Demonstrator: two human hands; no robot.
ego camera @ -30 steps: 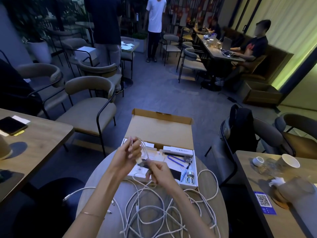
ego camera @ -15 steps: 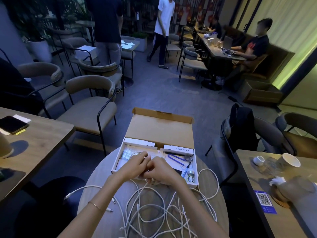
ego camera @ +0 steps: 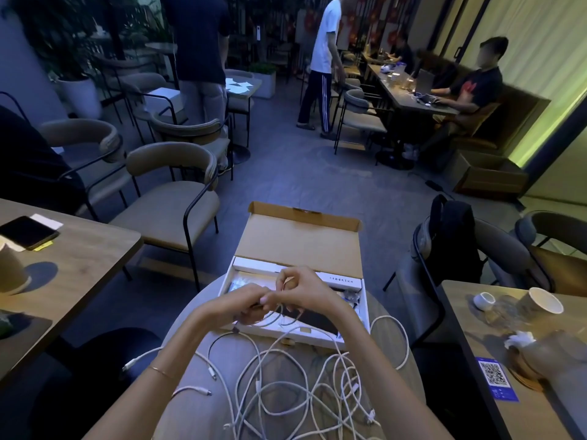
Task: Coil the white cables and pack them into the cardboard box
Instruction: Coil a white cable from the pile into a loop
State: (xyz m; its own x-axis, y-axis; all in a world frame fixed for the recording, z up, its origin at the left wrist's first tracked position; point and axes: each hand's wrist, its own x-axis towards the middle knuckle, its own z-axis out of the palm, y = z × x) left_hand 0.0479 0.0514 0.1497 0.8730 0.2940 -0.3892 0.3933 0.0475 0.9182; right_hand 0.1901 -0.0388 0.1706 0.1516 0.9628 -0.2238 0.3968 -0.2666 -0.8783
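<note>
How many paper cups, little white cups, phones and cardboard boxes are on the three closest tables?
Paper cups: 2
Small white cup: 1
Phone: 1
Cardboard box: 1
Total: 5

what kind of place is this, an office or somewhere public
Most likely a cafe or similar public seating area: several small tables with matching curved-back chairs, a paper cup beside a QR code card on the neighbouring table, and a person working at a laptop.
</note>
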